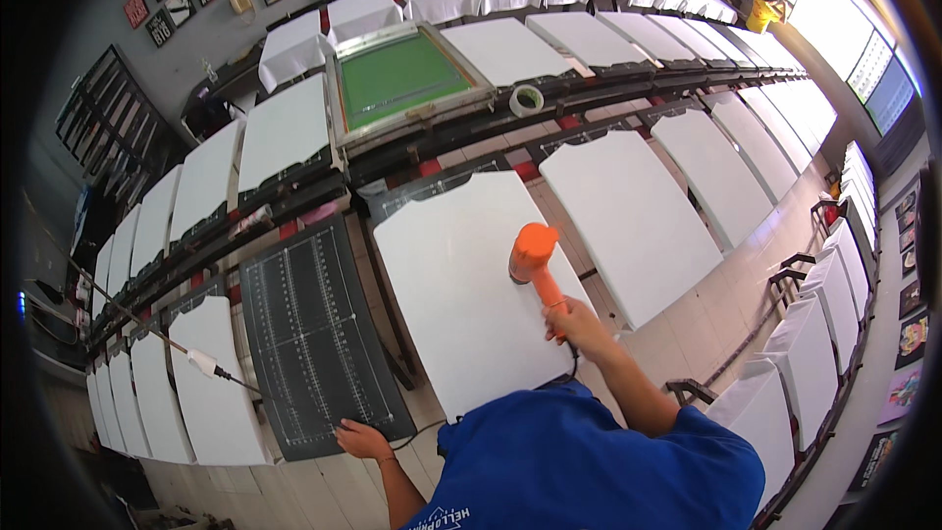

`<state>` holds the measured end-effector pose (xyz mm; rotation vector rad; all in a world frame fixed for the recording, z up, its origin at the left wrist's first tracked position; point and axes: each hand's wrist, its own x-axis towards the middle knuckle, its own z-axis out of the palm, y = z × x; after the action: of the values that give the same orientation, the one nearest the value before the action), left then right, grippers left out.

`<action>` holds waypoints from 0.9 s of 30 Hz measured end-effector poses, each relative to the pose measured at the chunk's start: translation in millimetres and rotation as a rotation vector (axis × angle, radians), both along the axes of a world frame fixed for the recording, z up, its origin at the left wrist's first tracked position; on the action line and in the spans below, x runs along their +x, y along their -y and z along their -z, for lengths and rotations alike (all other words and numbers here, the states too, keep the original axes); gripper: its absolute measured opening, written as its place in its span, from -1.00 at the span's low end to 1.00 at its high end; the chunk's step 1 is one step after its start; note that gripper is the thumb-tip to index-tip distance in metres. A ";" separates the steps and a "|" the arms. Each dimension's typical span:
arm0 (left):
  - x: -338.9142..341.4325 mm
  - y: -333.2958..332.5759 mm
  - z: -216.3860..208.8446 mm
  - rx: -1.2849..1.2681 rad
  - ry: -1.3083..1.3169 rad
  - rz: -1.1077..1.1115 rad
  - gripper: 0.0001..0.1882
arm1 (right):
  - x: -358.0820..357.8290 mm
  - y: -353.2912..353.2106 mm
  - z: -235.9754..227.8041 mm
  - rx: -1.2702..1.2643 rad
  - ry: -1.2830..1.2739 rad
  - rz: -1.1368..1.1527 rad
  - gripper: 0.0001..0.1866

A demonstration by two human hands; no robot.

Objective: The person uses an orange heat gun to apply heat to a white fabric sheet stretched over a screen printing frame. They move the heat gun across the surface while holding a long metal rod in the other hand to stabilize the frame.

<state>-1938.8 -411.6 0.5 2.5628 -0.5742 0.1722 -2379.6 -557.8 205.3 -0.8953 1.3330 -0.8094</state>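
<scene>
My right hand (579, 330) is closed around the handle of an orange hair dryer (535, 247). Its wide head points down over a white shirt (451, 285) stretched on the board right in front of me. The dark cord leaves the handle and drops by my blue shirt. My left hand (363, 440) lies at the near edge of a bare black board (314, 334) with white grid marks, its fingers apart. A dark cord passes close to that wrist.
Rows of boards with white shirts (628, 221) run on both sides and behind. A green screen frame (397, 79) rests on the far row, near a tape roll (526, 100). A cable with a white connector (201, 361) hangs at left. Another person (765, 12) is by the window.
</scene>
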 end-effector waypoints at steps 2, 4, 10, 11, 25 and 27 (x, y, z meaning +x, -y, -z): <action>-4.5 3.3 -1.3 -0.004 0.043 0.008 -0.49 | 14.6 1.6 1.8 -0.058 -0.086 -0.038 -0.60; -3.9 4.9 1.5 -0.023 0.118 0.006 -0.52 | 23.7 7.9 9.6 -0.035 -0.003 -0.148 -0.60; 0.0 -0.8 17.5 0.039 0.199 -0.046 -0.45 | 54.6 -2.0 7.2 0.035 0.101 -0.614 -0.59; 1.8 1.1 21.1 0.049 0.176 -0.052 -0.43 | 56.9 -4.4 5.2 0.043 0.133 -0.660 -0.60; -60.2 -18.5 8.8 -0.132 0.282 -0.053 -0.39 | -163.4 -0.4 3.3 0.044 0.244 -0.446 -0.65; -103.7 -18.2 -0.2 -0.246 0.165 -0.020 -0.37 | -220.3 -2.5 7.3 0.057 0.292 -0.375 -0.64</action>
<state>-2042.6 -393.4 0.7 2.3299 -0.5505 0.4372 -2599.9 -555.3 198.0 -0.9083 0.8941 -0.5794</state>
